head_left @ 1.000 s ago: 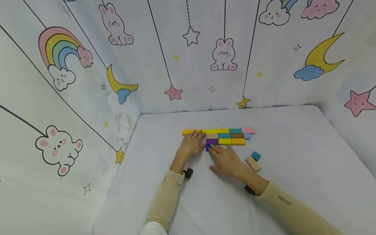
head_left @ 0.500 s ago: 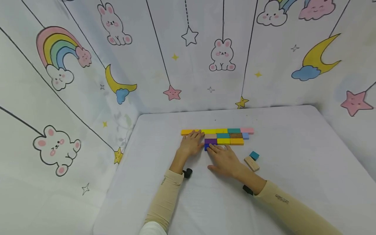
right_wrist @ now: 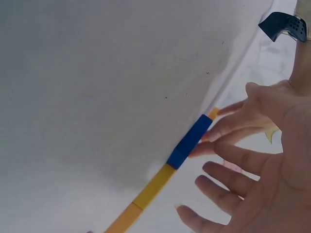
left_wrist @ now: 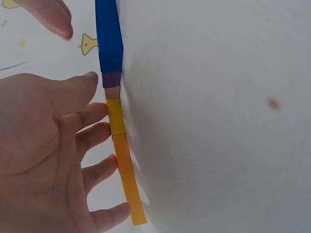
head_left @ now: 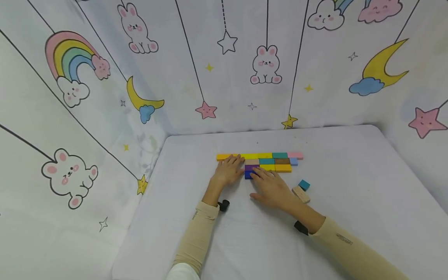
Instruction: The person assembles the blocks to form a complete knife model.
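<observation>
Flat coloured blocks lie in stepped rows on the white table. Fingers spread, my left hand [head_left: 228, 171] rests at the left ends of the rows; in the left wrist view its fingertips meet the edges of a yellow block [left_wrist: 116, 116] and an orange block [left_wrist: 129, 179]. My right hand [head_left: 274, 188] is over the nearest row, its fingers extended and holding nothing. Its fingertips overlap a dark blue block [head_left: 247, 175] and the purple block [head_left: 249, 167] behind it. Right of these sit a yellow block [head_left: 267, 167] and an orange block [head_left: 283, 168].
Behind, a row holds tan [head_left: 252, 161], teal, brown [head_left: 282, 161] and light blue blocks. The farthest row ends in a pink block [head_left: 295, 155]. A loose teal block [head_left: 304, 185] and a plain wooden block [head_left: 301, 194] lie beside my right wrist. Printed cloth walls surround the table.
My right hand has shifted slightly right and away from me, uncovering more of the dark blue block. The left hand and the rows of blocks look the same.
</observation>
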Available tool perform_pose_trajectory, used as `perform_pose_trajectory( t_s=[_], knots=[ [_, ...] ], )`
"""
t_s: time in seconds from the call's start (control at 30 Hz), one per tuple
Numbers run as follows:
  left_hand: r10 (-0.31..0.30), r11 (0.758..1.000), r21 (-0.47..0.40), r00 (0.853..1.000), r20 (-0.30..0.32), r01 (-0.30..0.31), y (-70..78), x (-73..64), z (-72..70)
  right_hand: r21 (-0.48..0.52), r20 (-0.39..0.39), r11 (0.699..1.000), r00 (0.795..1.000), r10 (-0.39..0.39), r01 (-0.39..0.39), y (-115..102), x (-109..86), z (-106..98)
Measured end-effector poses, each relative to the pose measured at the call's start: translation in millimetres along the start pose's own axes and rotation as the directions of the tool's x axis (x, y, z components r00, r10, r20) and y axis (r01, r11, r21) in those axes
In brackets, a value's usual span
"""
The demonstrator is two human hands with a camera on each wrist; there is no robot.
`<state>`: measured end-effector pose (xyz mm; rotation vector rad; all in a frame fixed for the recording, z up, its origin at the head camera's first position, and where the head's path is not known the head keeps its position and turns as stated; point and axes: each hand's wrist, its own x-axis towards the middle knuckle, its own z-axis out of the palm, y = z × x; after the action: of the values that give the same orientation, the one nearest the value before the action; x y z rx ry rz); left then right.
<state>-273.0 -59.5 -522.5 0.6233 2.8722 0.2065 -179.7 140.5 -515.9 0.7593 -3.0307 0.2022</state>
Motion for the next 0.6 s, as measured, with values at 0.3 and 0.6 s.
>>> perform_pose_trajectory(
  t_s=[0.3,0.6],
  knots=[
    [0.005,0.999,-0.032,1.000,-0.002,-0.005,0.9,-1.8,-3.3,0.015,-0.040,0.998,0.998,0.054,-0.053,10,-33.5,-7],
    [0.006,0.999,-0.041,1.000,-0.003,-0.006,1.9,-2.8,-2.6,0.031,0.042,0.986,0.985,0.165,-0.167,12,-75.0,-22]
  ],
)
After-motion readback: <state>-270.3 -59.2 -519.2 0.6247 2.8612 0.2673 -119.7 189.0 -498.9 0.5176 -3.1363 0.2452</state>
